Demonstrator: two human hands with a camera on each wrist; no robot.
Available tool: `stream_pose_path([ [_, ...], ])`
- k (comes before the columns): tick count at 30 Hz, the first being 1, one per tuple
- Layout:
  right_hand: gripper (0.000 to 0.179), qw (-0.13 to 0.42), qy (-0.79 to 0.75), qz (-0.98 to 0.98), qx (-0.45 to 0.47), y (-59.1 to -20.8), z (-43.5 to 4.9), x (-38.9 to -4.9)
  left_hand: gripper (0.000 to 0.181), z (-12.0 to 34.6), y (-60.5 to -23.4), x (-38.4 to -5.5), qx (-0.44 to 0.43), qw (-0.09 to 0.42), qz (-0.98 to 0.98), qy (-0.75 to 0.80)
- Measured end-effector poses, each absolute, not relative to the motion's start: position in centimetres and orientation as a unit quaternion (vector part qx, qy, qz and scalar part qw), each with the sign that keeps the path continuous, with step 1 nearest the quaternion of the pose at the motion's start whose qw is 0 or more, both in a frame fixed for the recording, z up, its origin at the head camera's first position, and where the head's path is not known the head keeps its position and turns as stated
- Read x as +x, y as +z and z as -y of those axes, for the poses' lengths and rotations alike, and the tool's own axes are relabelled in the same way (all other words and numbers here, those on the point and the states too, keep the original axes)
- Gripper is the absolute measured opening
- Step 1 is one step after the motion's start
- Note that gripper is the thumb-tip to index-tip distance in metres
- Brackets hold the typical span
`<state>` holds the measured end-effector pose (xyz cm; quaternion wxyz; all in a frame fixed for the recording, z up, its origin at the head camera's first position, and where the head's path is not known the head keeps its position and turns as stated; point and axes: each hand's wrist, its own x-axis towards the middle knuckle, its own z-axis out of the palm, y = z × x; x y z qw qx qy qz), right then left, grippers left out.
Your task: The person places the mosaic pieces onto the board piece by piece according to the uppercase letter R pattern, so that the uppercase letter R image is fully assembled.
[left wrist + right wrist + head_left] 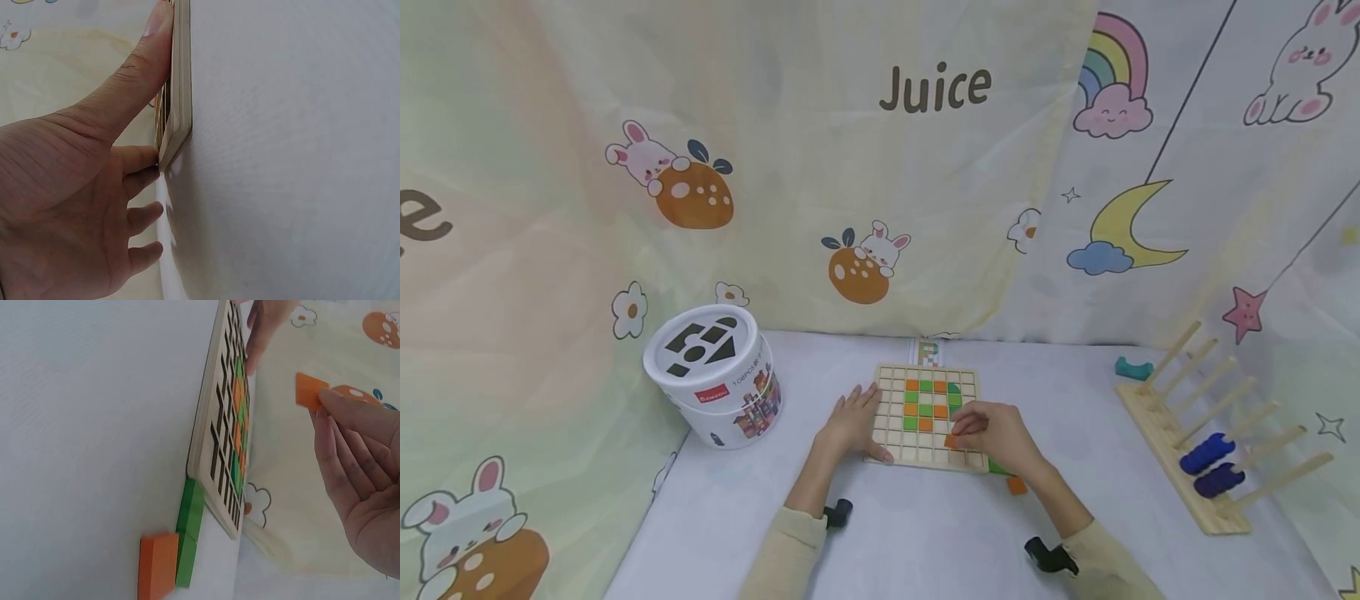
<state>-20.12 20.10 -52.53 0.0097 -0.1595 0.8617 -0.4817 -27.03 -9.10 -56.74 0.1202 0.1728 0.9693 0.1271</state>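
A wooden grid board (895,450) lies on the white table, with orange and green tiles set in several of its cells. My left hand (850,423) rests at the board's left side, fingers extended, the thumb on its near edge. In the right wrist view, my right hand (369,456) pinches an orange square tile (309,391) between thumb and forefinger. That tile is held above the board's right half. Beside the near right corner lie green tiles (190,512) and a loose orange tile (159,562).
A white lidded bucket (715,383) with shape cutouts stands at the left. At the right is a wooden peg rack (1180,467) with blue pieces on it and a teal piece (1133,369) behind. A small pattern card (928,353) sits beyond the board, near the printed curtain.
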Motion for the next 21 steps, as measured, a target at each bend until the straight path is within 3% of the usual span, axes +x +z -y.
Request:
stream_pose_path([
  [21, 0.025, 0.025, -0.488, -0.859, -0.152, -56.1, -14.3, -24.7, 0.139, 9.2, -56.5, -27.0, 0.177, 0.123, -0.970, 0.116],
])
